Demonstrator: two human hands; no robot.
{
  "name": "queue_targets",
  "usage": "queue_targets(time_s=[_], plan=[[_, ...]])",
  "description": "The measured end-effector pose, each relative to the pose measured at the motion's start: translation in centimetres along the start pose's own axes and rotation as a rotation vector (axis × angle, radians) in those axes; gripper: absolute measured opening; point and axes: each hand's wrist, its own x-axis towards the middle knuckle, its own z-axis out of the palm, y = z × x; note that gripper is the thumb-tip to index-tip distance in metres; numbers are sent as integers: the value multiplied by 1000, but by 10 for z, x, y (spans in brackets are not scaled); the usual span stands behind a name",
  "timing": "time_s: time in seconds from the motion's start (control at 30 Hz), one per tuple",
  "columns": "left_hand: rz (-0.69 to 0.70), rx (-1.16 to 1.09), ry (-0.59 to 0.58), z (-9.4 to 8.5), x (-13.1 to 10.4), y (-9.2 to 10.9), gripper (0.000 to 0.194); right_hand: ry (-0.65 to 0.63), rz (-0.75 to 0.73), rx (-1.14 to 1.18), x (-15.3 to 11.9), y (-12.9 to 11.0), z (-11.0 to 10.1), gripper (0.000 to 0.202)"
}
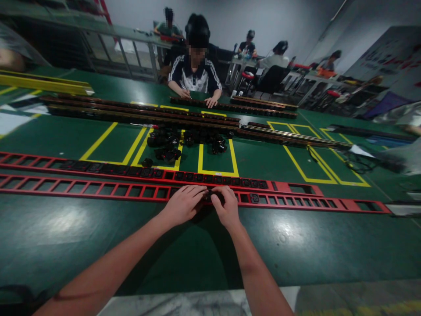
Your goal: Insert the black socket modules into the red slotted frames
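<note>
A long red slotted strip (115, 190) lies across the green table, with a second red strip (279, 186) behind it that bears many black parts. Over the middle of the nearer strip, my left hand (186, 204) and my right hand (226, 205) meet around a small black part (208, 194). Fingers of both hands are curled onto it and partly cover it. Just right of my right hand, a black socket piece (254, 198) sits in one slot of the nearer strip.
Loose black parts (164, 139) lie in a pile beyond the strips. Long dark rails (141, 115) cross the table behind them. A person (194, 74) sits opposite, both hands on a rail. A yellow rail (46, 82) is at the far left.
</note>
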Motion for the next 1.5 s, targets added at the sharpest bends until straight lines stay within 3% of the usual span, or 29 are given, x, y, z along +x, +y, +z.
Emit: queue_targets(time_s=[1.5], plan=[[-7, -5, -18, 0, 0, 0, 43, -5, 36, 3, -1, -1, 0, 16]])
